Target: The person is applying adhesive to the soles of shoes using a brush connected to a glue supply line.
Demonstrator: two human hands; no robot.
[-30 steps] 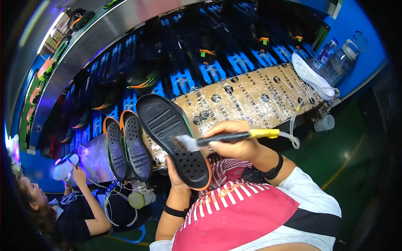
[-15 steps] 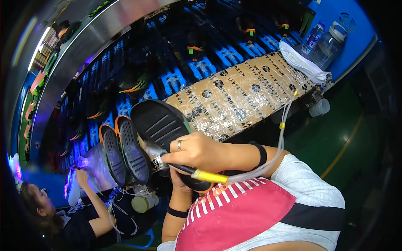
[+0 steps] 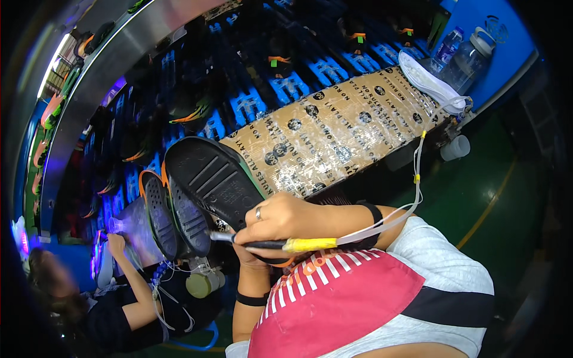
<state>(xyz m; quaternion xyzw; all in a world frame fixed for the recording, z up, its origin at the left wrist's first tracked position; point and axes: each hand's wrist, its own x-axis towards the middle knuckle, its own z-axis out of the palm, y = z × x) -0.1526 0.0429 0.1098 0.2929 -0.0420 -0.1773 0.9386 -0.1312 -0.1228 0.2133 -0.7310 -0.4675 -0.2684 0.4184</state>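
Observation:
A large black shoe sole (image 3: 206, 176) with ridged bars lies tilted in front of me, its far end over the edge of the cardboard. My left hand (image 3: 248, 258) grips its near end from below, mostly hidden by my other hand. In my right hand (image 3: 274, 221), with a ring on one finger, is a glue brush (image 3: 262, 243) with a dark handle and yellow tape; clear tubes (image 3: 394, 224) trail from it. The pale brush tip (image 3: 222, 236) points left, beside the sole. Two more dark soles with orange rims, a left one (image 3: 158, 218) and a right one (image 3: 190, 218), stand close by.
Printed cardboard (image 3: 334, 134) covers the bench, with a white sole (image 3: 430, 83) at its far right near bottles (image 3: 468, 59). Behind runs a conveyor with blue racks (image 3: 289, 86). A co-worker's hand (image 3: 116, 246) is at the left, near a pale green pot (image 3: 203, 283).
The sole in my left hand has shifted a little left and turned. My right hand has moved slightly down, and the brush tip, blurred before, is now lower and sharper.

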